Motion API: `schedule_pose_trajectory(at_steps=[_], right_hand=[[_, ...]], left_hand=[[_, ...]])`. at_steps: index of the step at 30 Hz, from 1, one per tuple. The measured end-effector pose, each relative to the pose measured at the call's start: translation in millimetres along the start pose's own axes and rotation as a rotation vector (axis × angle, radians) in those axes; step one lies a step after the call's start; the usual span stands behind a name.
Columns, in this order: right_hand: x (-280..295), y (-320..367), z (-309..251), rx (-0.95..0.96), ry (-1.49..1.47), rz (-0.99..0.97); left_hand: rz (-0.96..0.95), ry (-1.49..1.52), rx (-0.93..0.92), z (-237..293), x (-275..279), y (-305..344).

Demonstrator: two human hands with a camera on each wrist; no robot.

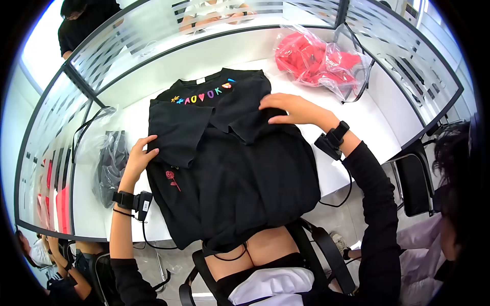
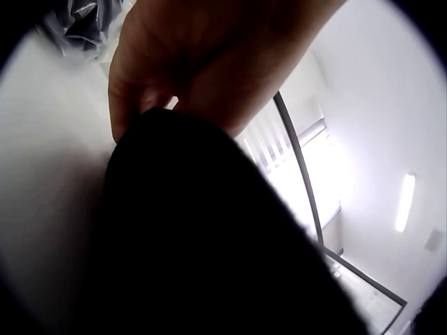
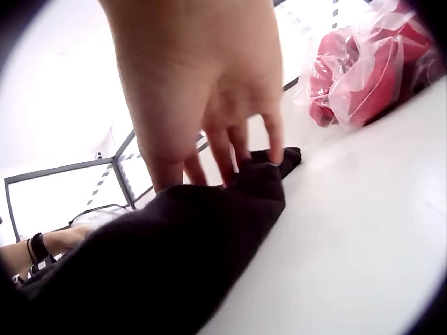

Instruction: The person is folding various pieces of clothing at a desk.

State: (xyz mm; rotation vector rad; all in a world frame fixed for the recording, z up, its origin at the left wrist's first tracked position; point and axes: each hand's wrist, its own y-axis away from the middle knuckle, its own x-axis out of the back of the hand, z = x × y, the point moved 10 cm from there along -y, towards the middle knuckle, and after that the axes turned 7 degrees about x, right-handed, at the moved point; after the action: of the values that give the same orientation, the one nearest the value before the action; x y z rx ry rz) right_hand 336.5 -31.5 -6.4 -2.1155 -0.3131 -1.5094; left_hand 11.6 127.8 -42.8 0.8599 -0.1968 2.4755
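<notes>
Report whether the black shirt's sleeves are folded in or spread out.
Folded in: the head view shows both sleeves lying across the front of the shirt, near its colourful print.

Blk shirt w/ colourful print; sleeves folded in; on wht tbl

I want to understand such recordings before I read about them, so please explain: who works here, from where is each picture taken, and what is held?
There is no machine: a person works with bare hands. The head picture looks down from above; the other two come from cameras on the left and right wrists. On the white table lies a black shirt with colourful letters. A clear bag with red contents and a bag with dark contents lie beyond its sides. The left hand touches one edge; whether it pinches is unclear. The right hand rests on the cloth with extended fingers.
</notes>
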Motion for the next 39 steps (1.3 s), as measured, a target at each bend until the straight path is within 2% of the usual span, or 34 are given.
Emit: schedule_pose_trajectory(at_steps=[1, 3, 4, 7, 9, 11, 12, 13, 15, 17, 18, 19, 21, 23, 25, 26, 29, 33, 37, 38, 39], right_hand=[[-23, 5, 13, -0.091, 0.072, -0.188], [-30, 12, 13, -0.095, 0.224, -0.202], [-32, 12, 17, -0.102, 0.226, -0.218], [-43, 4, 45, -0.172, 0.183, -0.280], [-45, -9, 66, -0.157, 0.215, -0.240], [-38, -22, 86, -0.245, 0.366, -0.230], [-29, -26, 88, -0.254, 0.525, -0.141], [-24, -32, 88, -0.249, 0.535, -0.107], [-21, -27, 89, -0.343, 0.442, -0.130], [-20, -11, 89, -0.382, 0.292, -0.076], [-18, -2, 89, -0.398, 0.219, -0.048], [-20, 5, 91, -0.317, 0.083, -0.023], [-10, 23, 80, -0.255, -0.047, 0.011], [-7, 42, 78, -0.248, -0.106, 0.043], [-3, 58, 70, -0.278, -0.213, 0.025], [-3, 64, 65, -0.299, -0.279, 0.000], [-5, 82, 59, -0.311, -0.457, 0.036], [-2, 103, 35, -0.258, -0.452, 0.021], [-5, 123, 28, -0.227, -0.578, 0.074], [-3, 128, 28, -0.230, -0.607, 0.102], [-3, 133, 30, -0.243, -0.647, 0.120]], left_hand=[[0.024, -0.051, -0.001, -2, 0, 0], [0.072, -0.158, -0.001, -3, 2, 0], [0.103, -0.289, -0.051, -5, 4, -3], [0.161, -0.378, -0.142, -17, 8, -20], [0.189, -0.424, -0.164, -24, 15, -38], [0.223, -0.480, -0.245, -20, 20, -52], [0.230, -0.517, -0.241, -25, 25, -58], [0.244, -0.578, -0.228, -30, 30, -62], [0.224, -0.524, -0.190, -46, 40, -66], [0.170, -0.544, -0.196, -29, 39, -40], [0.144, -0.399, -0.044, -30, 41, -24], [0.117, -0.253, 0.110, -32, 39, -5], [-0.001, -0.166, 0.360, -40, 33, 32], [0.017, 0.072, 0.336, -42, 30, 62], [-0.101, 0.228, 0.372, -39, 20, 92], [-0.152, 0.229, 0.376, -32, 14, 107], [-0.079, -0.011, 0.314, -9, 8, 145], [-0.174, -0.027, 0.337, -9, -4, 181], [-0.089, -0.079, 0.289, -9, -5, 194], [-0.025, -0.023, 0.291, -8, -1, 199], [-0.012, 0.166, 0.338, -20, -4, 201]])
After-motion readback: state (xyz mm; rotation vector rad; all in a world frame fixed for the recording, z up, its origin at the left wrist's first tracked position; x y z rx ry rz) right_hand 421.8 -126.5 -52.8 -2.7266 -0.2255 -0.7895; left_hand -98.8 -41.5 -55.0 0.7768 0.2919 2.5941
